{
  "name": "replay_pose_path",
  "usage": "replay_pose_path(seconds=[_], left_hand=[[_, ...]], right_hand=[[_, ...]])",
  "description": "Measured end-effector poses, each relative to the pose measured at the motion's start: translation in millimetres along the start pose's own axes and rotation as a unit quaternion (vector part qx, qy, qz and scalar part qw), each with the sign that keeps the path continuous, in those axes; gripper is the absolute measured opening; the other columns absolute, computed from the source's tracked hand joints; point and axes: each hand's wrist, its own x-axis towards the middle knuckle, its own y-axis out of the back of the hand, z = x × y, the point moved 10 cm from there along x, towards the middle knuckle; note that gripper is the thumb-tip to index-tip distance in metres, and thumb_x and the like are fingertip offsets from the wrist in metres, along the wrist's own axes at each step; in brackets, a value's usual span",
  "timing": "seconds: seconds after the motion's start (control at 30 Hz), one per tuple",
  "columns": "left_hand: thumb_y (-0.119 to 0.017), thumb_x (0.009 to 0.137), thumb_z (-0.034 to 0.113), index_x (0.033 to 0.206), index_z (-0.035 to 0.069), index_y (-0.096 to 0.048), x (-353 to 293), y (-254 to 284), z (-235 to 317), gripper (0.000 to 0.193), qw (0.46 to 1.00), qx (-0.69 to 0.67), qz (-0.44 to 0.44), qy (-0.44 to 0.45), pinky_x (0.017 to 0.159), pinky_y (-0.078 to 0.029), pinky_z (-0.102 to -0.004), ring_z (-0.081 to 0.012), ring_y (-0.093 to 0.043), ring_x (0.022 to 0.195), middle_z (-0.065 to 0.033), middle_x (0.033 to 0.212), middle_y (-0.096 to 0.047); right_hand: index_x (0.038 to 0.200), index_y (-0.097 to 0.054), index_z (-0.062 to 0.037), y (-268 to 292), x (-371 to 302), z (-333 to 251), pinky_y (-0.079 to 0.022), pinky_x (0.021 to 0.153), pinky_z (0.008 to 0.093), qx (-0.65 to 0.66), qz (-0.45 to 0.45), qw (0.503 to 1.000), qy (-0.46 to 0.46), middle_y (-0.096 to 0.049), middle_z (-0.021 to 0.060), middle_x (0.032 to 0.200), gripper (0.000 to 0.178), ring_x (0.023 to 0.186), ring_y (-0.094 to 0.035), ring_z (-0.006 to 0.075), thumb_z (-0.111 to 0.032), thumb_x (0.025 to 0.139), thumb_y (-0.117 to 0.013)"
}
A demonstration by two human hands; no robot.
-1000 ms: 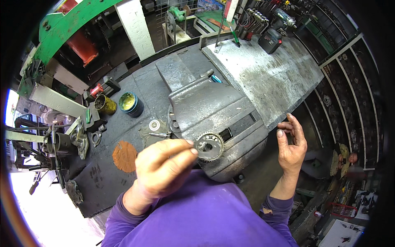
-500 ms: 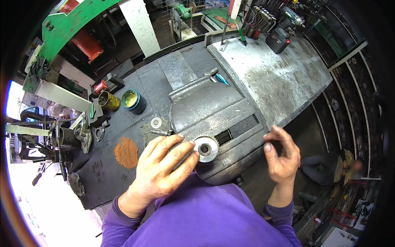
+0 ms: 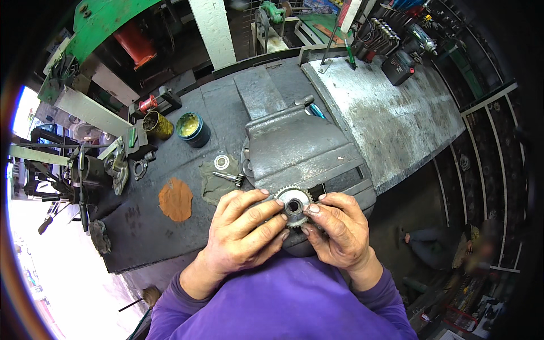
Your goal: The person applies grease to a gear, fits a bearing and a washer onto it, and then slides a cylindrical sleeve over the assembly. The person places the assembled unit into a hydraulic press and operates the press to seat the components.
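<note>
Blue tub, yellowish grease inside, and yellow can, dark contents, near bench's far-left edge. Grey bench worn, stained; vise at near edge, orange-brown disc between vise and near-left corner. Room: green frame left, dark shelving right. Gear held up by vise's near end: toothed rim, shiny hub, dark bore. Left hand and right hand pinch it, fingertips on opposite sides.
</note>
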Motion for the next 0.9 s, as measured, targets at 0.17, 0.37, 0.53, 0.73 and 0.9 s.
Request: replay_pose_path(seconds=[0.17, 0.37, 0.53, 0.73, 0.9], left_hand=[[-0.089, 0.072, 0.019, 0.109, 0.011, -0.077, 3, -2, 0, 0.039, 0.998, 0.020, -0.033, -0.057, 0.096, -0.052, -0.0493, -0.0308, -0.069, 0.116, -0.0070, 0.118, -0.076], [-0.087, 0.072, 0.018, 0.110, 0.012, -0.076, 5, -1, -1, 0.040, 0.993, 0.014, -0.067, -0.092, 0.100, -0.050, -0.0503, -0.0298, -0.069, 0.119, -0.0064, 0.116, -0.075], [-0.086, 0.072, 0.016, 0.110, 0.013, -0.076, 5, -3, -3, 0.040, 0.993, -0.011, -0.082, -0.078, 0.103, -0.050, -0.0507, -0.0292, -0.068, 0.122, -0.0054, 0.119, -0.073], [-0.088, 0.070, 0.016, 0.108, 0.012, -0.076, -2, -5, -4, 0.041, 0.995, -0.010, -0.024, -0.092, 0.105, -0.050, -0.0509, -0.0331, -0.066, 0.123, -0.0085, 0.122, -0.070], [-0.092, 0.071, 0.023, 0.112, 0.008, -0.075, -21, -8, -10, 0.046, 0.995, -0.082, 0.057, 0.005, 0.108, -0.050, -0.0526, -0.0418, -0.060, 0.128, -0.0220, 0.135, -0.060]], right_hand=[[0.137, -0.067, -0.0126, -1, 6, -2, -0.054, 0.083, 0.0456, -0.032, -0.063, 0.996, 0.054, -0.077, 0.0057, 0.109, 0.058, 0.099, -0.068, 0.0287, -0.003, 0.082, -0.081], [0.140, -0.065, -0.0119, 0, 13, 7, -0.054, 0.084, 0.0459, 0.001, -0.114, 0.991, 0.064, -0.076, 0.0053, 0.106, 0.061, 0.100, -0.067, 0.0293, 0.000, 0.081, -0.077], [0.140, -0.064, -0.0074, 0, 12, 2, -0.053, 0.087, 0.0461, -0.001, -0.103, 0.993, 0.059, -0.076, 0.0055, 0.103, 0.060, 0.100, -0.067, 0.0300, 0.002, 0.082, -0.075], [0.139, -0.063, -0.0033, -1, 8, 3, -0.053, 0.089, 0.0456, -0.010, -0.061, 0.997, 0.046, -0.077, 0.0066, 0.103, 0.056, 0.100, -0.068, 0.0296, 0.003, 0.085, -0.073], [0.142, -0.058, 0.0009, -1, -19, 3, -0.056, 0.092, 0.0441, 0.021, 0.008, 0.999, -0.030, -0.077, 0.0121, 0.110, 0.057, 0.104, -0.070, 0.0312, 0.005, 0.087, -0.071]])
